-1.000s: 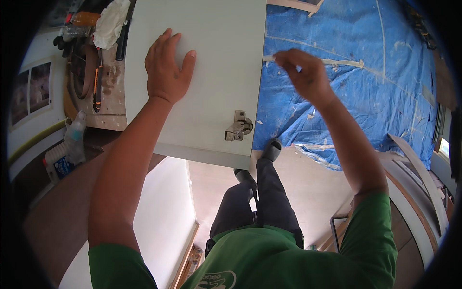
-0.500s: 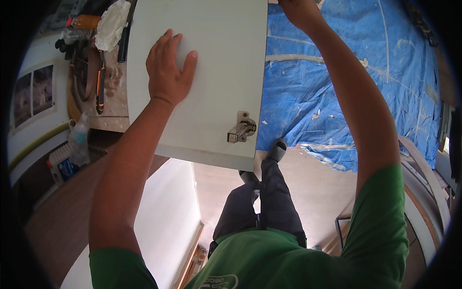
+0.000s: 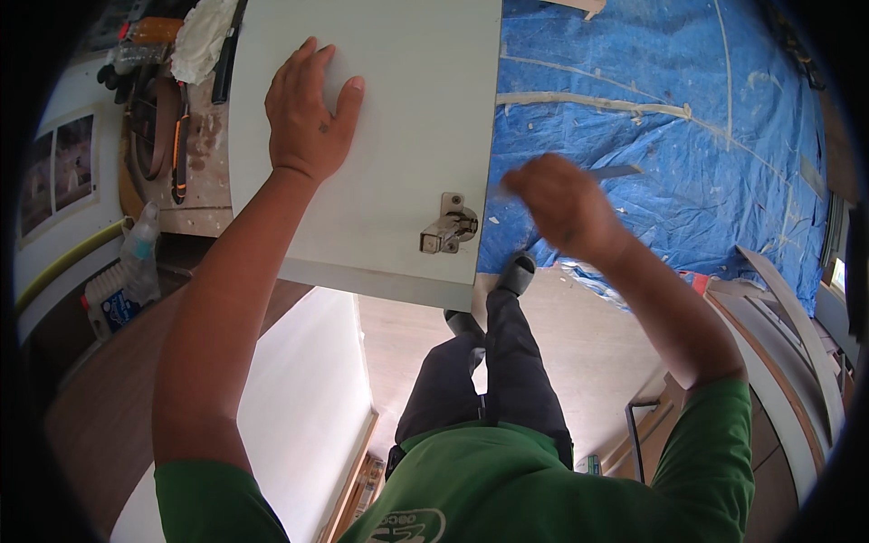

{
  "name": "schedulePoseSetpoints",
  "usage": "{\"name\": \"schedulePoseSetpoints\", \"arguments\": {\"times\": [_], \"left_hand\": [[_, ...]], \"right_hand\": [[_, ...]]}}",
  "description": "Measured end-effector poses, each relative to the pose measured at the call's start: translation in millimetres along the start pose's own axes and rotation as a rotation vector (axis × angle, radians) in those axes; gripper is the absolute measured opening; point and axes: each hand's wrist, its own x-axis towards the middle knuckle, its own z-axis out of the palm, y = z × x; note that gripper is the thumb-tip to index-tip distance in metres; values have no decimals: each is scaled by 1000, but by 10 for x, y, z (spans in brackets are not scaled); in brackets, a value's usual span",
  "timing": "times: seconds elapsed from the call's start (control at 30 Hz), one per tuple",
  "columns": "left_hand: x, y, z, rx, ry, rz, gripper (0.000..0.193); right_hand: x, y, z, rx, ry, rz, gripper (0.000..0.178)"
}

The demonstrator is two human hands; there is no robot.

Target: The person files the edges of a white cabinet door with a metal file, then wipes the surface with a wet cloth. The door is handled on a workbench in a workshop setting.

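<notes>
A pale greenish-white cabinet door (image 3: 398, 109) lies flat in front of me, a metal concealed hinge (image 3: 445, 233) fixed near its near right corner. On the door's left part my left hand (image 3: 312, 118) rests palm down, fingers stretched out and holding nothing. My right hand (image 3: 570, 204), smeared by motion, is closed beside the door's right edge. Out of its far side sticks a thin, flat, greyish strip-like tool (image 3: 620, 170); blur hides its exact kind. Whether its front end touches the door edge, I cannot tell.
A creased blue tarp (image 3: 625, 118) covers the floor at right. On the bench at left lie an orange-and-black cutter (image 3: 180, 145), a crumpled white wad (image 3: 204, 41) and an orange-filled bottle (image 3: 152, 31). Below stands a white jug (image 3: 113, 294). Curved offcuts (image 3: 787, 308) lean at right.
My right hand has come back from the door's far right corner to near the middle of its right edge, and the flat tool now shows. My left hand stays on the door.
</notes>
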Motion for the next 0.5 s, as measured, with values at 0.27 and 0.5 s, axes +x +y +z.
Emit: {"name": "schedulePoseSetpoints", "arguments": {"times": [0.27,0.5], "left_hand": [[74,55,25,-49,18,25,50],[61,19,35,-44,29,39,51]], "right_hand": [[1341,1004,-508,38,349,445,19],[1133,989,-285,5,294,184,20]]}}
